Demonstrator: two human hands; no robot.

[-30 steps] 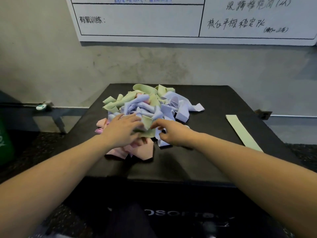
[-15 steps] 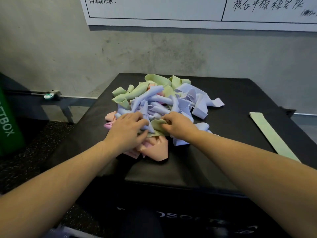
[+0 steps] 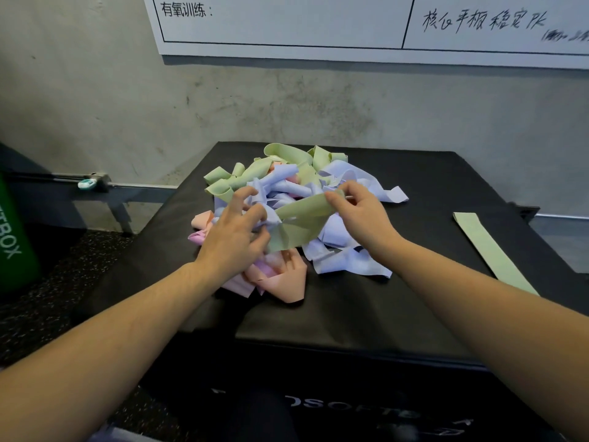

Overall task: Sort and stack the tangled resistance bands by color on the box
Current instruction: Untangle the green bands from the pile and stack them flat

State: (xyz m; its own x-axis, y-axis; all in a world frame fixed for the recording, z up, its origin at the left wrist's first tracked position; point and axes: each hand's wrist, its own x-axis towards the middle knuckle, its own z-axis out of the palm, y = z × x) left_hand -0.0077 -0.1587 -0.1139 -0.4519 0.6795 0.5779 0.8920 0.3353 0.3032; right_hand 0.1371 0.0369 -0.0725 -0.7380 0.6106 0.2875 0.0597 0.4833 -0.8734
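Observation:
A tangled pile of green, lavender and pink resistance bands (image 3: 287, 186) lies on the black box (image 3: 350, 314). My right hand (image 3: 360, 215) pinches the upper end of a green band (image 3: 302, 218) lifted above the pile's front. My left hand (image 3: 236, 237) has curled fingers at that band's lower left end, among lavender loops; what it grips is unclear. One green band (image 3: 487, 250) lies flat alone at the box's right side. Pink bands (image 3: 280, 275) show under my left wrist.
A grey wall with a whiteboard (image 3: 350, 23) stands behind the box. A green box (image 3: 16, 237) stands on the floor at far left. A metal rail (image 3: 95, 183) runs along the wall base. Bare black box top lies in front of the pile.
My right hand has risen and pulled a green band up out of the pile's front. My left hand stays low at the pile. The camera has moved in closer.

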